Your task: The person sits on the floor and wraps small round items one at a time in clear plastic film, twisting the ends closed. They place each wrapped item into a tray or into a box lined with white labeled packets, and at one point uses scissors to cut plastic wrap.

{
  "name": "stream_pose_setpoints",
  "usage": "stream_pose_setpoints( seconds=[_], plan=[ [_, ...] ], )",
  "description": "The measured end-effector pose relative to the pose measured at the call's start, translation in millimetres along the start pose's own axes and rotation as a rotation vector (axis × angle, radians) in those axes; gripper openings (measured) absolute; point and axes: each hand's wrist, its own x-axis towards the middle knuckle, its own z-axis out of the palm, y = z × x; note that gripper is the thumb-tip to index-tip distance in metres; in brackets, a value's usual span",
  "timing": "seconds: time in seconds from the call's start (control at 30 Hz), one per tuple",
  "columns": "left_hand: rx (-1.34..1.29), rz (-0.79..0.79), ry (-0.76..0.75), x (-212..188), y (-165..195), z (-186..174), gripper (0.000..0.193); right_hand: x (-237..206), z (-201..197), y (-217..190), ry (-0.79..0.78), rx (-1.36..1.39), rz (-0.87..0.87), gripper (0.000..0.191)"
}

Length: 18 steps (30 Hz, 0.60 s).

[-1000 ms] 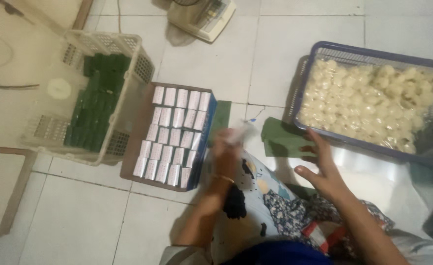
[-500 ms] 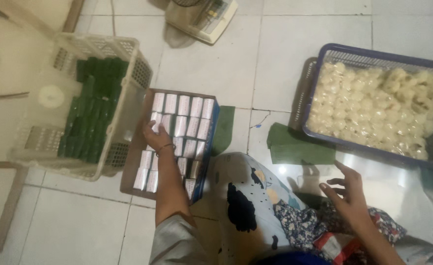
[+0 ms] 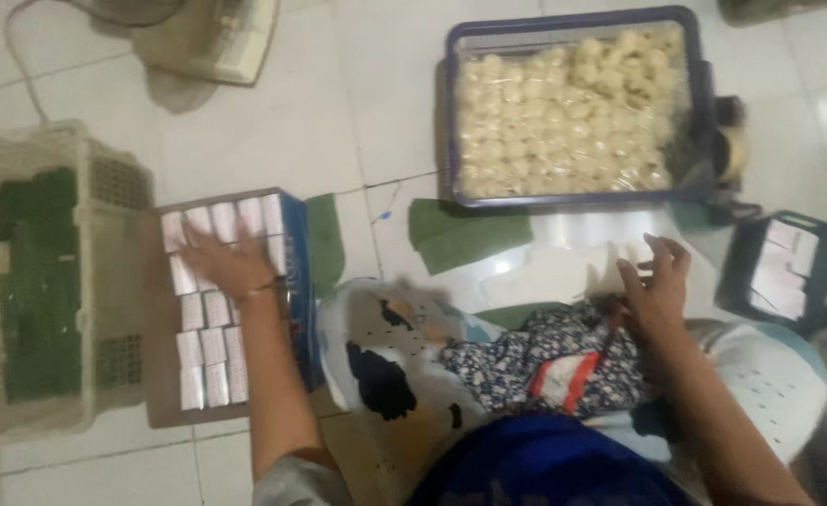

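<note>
Left hand (image 3: 228, 264) lies flat, fingers spread, on the white packets (image 3: 209, 309) packed in rows inside the box (image 3: 292, 272); it presses them, pinching nothing I can make out. Right hand (image 3: 655, 281) hovers right of the box, over the white sheets (image 3: 545, 272), fingers loosely curled and apart; cannot tell if anything is held, the frame is blurred. Crate (image 3: 104, 281) of green wraps sits just left of the box, touching it. Green leaf (image 3: 465, 234) lies right of the box on the floor, and the blue tray (image 3: 451, 112) of pale balls sits farther up and right of it. Risk, as a judgement: the flat palm could shove the rows askew or tip packets over the box's low edge, since the push is sideways-prone and the packets stand loose.
</note>
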Motion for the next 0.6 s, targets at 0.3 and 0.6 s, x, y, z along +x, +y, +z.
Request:
stream_pose_setpoints(
  seconds=[0.3, 0.6],
  plan=[
    [0.056, 0.377, -0.894, -235, 195, 147, 0.042, 17, 10, 4, 0.125, -0.002, 0.051, 0.016],
    [-0.05, 0.284, -0.663, -285, 212, 157, 0.032, 3, 17, -25, -0.295, -0.07, -0.007, 0.026]
  ],
)
